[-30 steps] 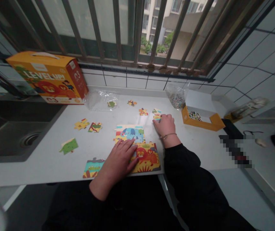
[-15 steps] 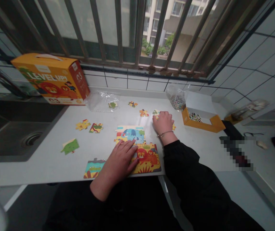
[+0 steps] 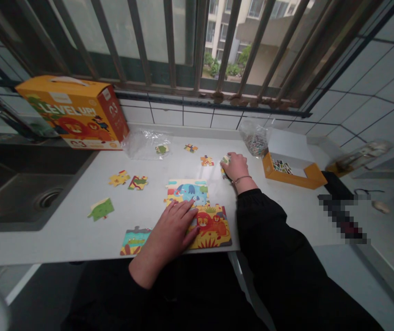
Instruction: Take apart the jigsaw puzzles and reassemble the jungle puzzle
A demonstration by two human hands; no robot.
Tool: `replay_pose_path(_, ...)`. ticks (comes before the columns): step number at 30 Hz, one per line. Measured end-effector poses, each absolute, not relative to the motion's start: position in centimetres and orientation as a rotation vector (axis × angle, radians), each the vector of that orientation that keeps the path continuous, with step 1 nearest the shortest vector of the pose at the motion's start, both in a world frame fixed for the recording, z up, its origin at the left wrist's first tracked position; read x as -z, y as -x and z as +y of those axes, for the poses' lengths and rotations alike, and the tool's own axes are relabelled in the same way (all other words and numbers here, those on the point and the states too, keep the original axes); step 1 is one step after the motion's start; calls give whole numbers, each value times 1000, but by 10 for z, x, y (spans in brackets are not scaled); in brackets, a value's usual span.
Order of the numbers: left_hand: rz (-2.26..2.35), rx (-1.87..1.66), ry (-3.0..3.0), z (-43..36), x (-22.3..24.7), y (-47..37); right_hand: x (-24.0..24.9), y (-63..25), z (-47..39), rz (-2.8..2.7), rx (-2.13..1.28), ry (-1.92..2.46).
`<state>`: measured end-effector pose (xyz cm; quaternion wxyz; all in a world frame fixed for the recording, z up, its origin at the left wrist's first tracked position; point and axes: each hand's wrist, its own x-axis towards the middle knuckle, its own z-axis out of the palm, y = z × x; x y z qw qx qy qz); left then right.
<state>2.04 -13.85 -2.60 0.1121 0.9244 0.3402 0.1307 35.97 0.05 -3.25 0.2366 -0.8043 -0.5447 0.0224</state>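
Observation:
My left hand (image 3: pixel 167 232) lies flat with fingers stretched over the joined puzzle, across its lower left part. The joined puzzle shows a blue elephant section (image 3: pixel 187 189) at the top and a red lion section (image 3: pixel 211 225) at lower right. Left of that hand is a crocodile section (image 3: pixel 133 241), partly covered by the wrist. Farther right, my right hand (image 3: pixel 235 166) has its fingers curled on a puzzle piece (image 3: pixel 225 161) at the tabletop, and the fingertips are mostly hidden. A lion-coloured orange piece (image 3: pixel 207 160) lies just left of it.
Loose pieces lie around: a green one (image 3: pixel 101 209), a yellow one (image 3: pixel 119 178) and a green-red one (image 3: pixel 138 182). Along the back stand an orange box (image 3: pixel 76 115), a plastic bag (image 3: pixel 145 145) and an open yellow carton (image 3: pixel 286 177). A sink (image 3: pixel 18 197) is at left.
My right hand has moved slightly away from me, and the yellow piece that showed at its right side is no longer visible there. My left hand stays on the puzzle.

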Motion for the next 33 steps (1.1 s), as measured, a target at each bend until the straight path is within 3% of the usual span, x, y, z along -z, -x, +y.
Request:
replay_pose_path(7, 987, -436, -2703, -138, 28, -20, 24, -361, -1, -1551, -78, 1680)
replay_pose_path(19, 981, -491, -2709, -138, 29, -20, 16, -337, -39, -1660, -764, 1491)
replay_pose_path(33, 987, -431, -2707, -137, 26, -22, 22, -335, -42, -1600, -863, 1521)
